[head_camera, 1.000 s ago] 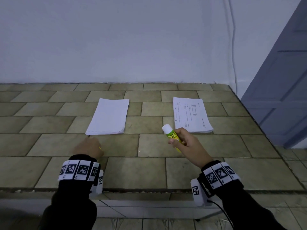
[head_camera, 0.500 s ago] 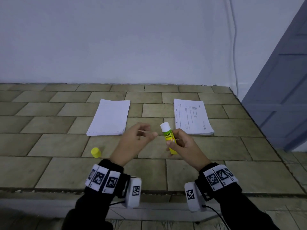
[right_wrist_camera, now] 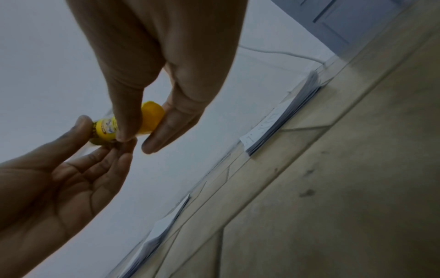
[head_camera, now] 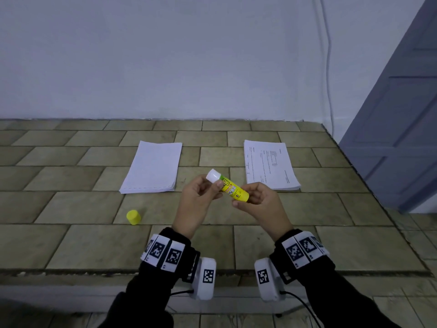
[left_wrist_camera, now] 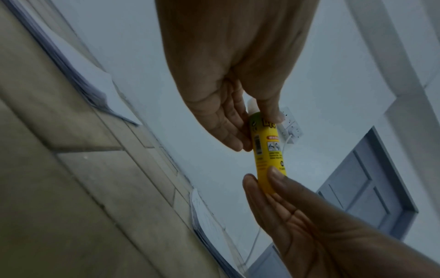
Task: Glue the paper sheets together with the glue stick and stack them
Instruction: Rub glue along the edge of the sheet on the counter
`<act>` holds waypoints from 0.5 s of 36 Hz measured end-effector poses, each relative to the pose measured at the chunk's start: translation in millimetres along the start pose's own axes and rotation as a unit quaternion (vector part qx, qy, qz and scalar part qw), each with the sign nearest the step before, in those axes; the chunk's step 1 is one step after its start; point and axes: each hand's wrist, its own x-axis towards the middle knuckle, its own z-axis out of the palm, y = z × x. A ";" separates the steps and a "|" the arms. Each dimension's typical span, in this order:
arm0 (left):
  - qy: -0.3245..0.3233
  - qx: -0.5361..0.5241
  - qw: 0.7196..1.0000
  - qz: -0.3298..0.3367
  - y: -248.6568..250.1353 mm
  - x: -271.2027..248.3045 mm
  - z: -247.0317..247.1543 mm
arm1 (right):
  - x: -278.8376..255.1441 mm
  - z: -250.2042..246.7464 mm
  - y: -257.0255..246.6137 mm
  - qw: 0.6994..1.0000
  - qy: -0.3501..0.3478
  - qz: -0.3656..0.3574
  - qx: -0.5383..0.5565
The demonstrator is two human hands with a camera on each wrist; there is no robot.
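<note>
Above tiled counter (head_camera: 94,245), my left hand (head_camera: 196,204) pinched glue stick (head_camera: 233,189) near white tip, right hand (head_camera: 260,204) pinched base. Judged stick light, rigid, slick; paper stacks (head_camera: 151,171) flimsy, best lifted by corner.

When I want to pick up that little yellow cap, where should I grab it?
Probably pinch the yellow cap by its round sides, coming straight down from above. It stands alone on the tiled table, so nothing blocks your fingers.
</note>
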 end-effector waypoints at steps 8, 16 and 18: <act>0.038 -0.014 0.999 -0.007 -3.8 -0.3 -3.2 | -0.2 6.6 -4.6 0.996 -0.058 0.044 0.041; 0.033 -0.027 0.999 -0.003 -6.2 -6.0 -3.0 | -8.6 13.2 -7.9 0.994 -0.051 0.099 0.008; 0.040 -0.029 0.999 -0.008 -6.2 -6.3 -3.3 | -8.0 13.7 -1.6 0.998 -0.038 0.047 -0.015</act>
